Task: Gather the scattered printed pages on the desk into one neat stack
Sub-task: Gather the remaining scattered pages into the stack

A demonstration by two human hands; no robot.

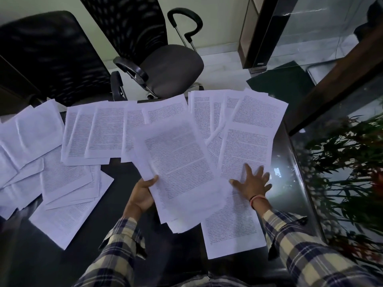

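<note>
Left hand (141, 195) grips stack (180, 168); right hand (253, 183) flat on page (244, 146).

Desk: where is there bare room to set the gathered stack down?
Bare desk shows at the near left, below the left pages, and between them and the left hand. The far edge is crowded with overlapping pages.

Both arms wear long sleeves of a woven plaid shirt, cream crossed with navy and grey checks, the left sleeve (116, 251) and the right sleeve (310, 251) each ending in a loose, unbuttoned cuff. A thin band of orange-red thread (257, 198) circles the right wrist, just at six o'clock of the right hand (253, 183). The left hand (143, 195) is bare of any ring or band that shows.
</note>
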